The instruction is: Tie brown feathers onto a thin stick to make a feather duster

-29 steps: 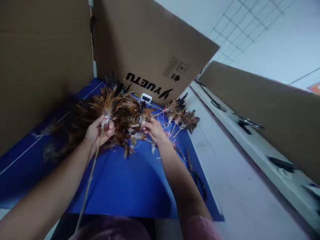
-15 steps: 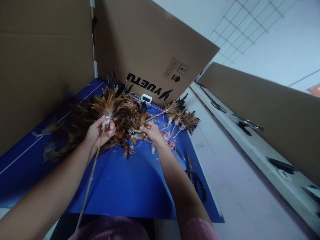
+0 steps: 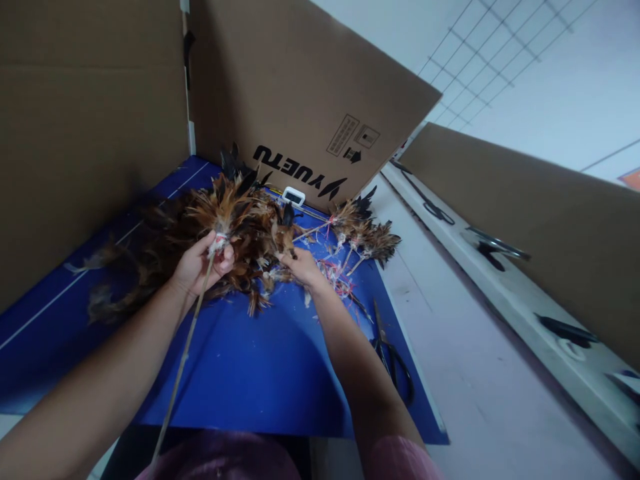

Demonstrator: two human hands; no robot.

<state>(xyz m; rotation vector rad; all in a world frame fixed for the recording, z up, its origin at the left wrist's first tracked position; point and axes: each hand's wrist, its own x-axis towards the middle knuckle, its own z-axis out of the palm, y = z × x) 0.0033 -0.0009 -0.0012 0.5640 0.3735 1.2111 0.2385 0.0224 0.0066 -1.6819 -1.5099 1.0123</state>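
Observation:
My left hand (image 3: 205,263) is closed round a feather duster at the neck, where red and white binding (image 3: 220,241) wraps the feather roots. Brown and black feathers (image 3: 223,207) fan out above the fist, and the thin stick (image 3: 185,353) slants down toward my lap. At the right edge of a big heap of loose brown feathers (image 3: 245,267), my right hand (image 3: 303,267) has its fingers pinched together on feathers; the fingertips are partly hidden among them.
Finished-looking feather bundles on sticks (image 3: 367,233) lie to the right, beside pink and white string scraps (image 3: 340,280). Black scissors (image 3: 390,353) rest near the right edge of the blue mat (image 3: 270,373). Cardboard panels (image 3: 300,80) stand behind and left. A small white digital device (image 3: 293,196) sits at the back.
My right hand has shifted slightly left, deeper into the feathers, its fingers drawing closer together. The left hand keeps the duster almost in place.

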